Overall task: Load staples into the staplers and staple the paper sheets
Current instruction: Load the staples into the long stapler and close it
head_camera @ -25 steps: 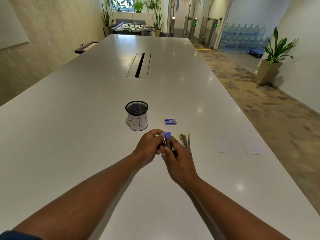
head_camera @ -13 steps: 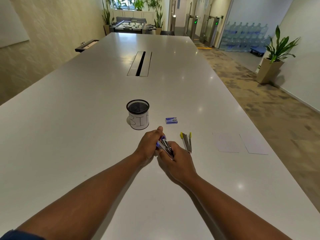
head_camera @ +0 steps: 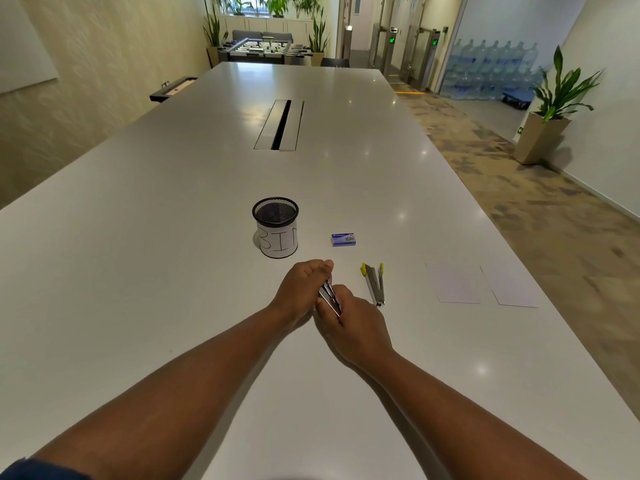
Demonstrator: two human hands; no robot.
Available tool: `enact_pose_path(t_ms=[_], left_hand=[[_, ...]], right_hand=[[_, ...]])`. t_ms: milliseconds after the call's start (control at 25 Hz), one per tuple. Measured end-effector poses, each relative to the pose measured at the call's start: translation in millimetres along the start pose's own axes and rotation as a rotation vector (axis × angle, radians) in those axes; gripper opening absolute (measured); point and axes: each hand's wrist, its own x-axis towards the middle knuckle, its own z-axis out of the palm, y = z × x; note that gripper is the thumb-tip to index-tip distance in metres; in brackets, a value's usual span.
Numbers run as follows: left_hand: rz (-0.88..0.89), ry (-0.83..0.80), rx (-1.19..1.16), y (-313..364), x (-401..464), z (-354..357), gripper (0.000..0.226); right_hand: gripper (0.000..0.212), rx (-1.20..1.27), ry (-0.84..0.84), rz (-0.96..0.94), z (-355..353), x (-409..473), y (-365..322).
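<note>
Stapler (head_camera: 329, 297) now lowered, both hands gripping, two paper sheets (head_camera: 481, 284)

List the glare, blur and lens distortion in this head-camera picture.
Head view: ceiling lights leave small bright glare spots on the glossy table; the wide lens bows the table's edges and stretches both forearms; the paper sheets look washed out against the pale top; the stapler between the left hand and right hand is slightly soft.

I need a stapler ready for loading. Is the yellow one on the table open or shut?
Open: the yellow stapler lies with its two arms splayed apart at the yellow-tipped end.
</note>
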Motion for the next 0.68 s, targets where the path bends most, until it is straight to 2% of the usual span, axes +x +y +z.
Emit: enact_pose_path(t_ms=[200, 320, 520, 680], left_hand=[[0.048, 0.064, 0.182, -1.8, 1.3, 2.0, 0.045], [0.077, 0.081, 0.262, -1.9, 2.4, 2.8, 0.045], [0.089, 0.091, 0.259, -0.5, 1.8, 3.6, 0.045], [0.093, 0.115, 0.294, 1.1, 1.7, 5.6, 0.046]], right_hand=[[0.052, 0.003, -0.013, -0.006, 0.8, -1.4, 1.0], [0.039, 0.004, 0.012, -0.037, 2.3, -1.7, 2.2], [0.031, 0.014, 0.002, -0.028, 3.7, -1.2, 2.7], [0.033, 0.025, 0.008, -0.022, 4.3, -1.3, 2.7]])
